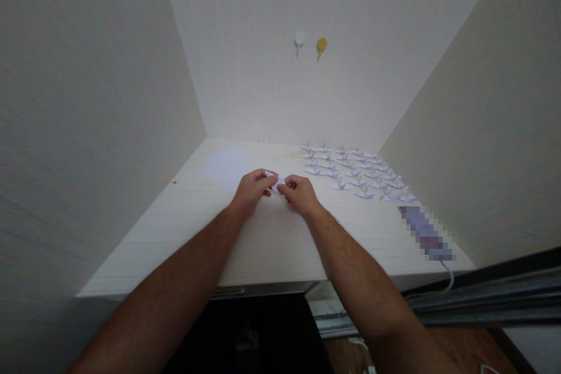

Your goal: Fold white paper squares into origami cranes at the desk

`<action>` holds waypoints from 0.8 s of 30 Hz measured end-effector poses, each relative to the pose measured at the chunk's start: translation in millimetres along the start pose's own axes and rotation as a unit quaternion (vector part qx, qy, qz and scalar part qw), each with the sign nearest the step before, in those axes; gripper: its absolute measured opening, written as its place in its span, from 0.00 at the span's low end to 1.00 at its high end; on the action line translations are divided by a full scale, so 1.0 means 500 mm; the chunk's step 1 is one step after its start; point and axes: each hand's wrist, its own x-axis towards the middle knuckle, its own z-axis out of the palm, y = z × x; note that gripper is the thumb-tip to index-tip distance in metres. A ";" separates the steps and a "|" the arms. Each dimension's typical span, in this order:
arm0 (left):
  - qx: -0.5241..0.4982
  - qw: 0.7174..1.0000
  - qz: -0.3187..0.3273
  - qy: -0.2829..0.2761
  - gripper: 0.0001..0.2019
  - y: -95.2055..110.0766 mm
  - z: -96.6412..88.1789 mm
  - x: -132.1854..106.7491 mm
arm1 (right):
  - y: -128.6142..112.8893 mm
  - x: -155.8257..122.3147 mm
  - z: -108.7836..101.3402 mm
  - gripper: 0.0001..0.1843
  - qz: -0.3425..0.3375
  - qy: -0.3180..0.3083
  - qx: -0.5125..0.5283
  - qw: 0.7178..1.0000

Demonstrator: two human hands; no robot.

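Observation:
Between my two hands, above the middle of the white desk, is a small piece of folded white paper (281,182). My left hand (255,188) pinches its left side, thumb on top. The right side is gripped by the thumb and fingers of my right hand (298,191). Fingers cover much of the paper, so its exact folded shape cannot be made out. Just beyond my left hand, loose white paper sheets (225,165) lie on the desk. Rows of white paper cranes (350,170) stand to the right of my right hand.
A blurred-out flat device (425,234) with a white cable (450,277) lies near the desk's right edge. Walls enclose the desk (175,245) at left, back and right. A white hook (299,40) and a yellow hook (322,45) are on the back wall. A small orange bit (174,182) lies far left.

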 end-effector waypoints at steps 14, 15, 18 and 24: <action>-0.128 0.989 -0.064 0.038 0.12 0.000 -0.003 0.002 | -0.021 -0.006 -0.004 0.10 0.053 -0.047 0.040 0.997; -0.132 0.988 -0.067 0.040 0.12 0.000 -0.002 0.002 | -0.023 -0.007 -0.005 0.10 0.054 -0.051 0.040 0.996; -0.158 0.984 -0.073 0.042 0.11 -0.006 -0.004 0.006 | -0.025 -0.008 -0.008 0.10 0.050 -0.065 0.034 0.996; -0.203 0.973 -0.107 0.034 0.10 -0.014 -0.018 0.018 | -0.024 -0.009 -0.019 0.14 0.046 -0.084 -0.004 0.995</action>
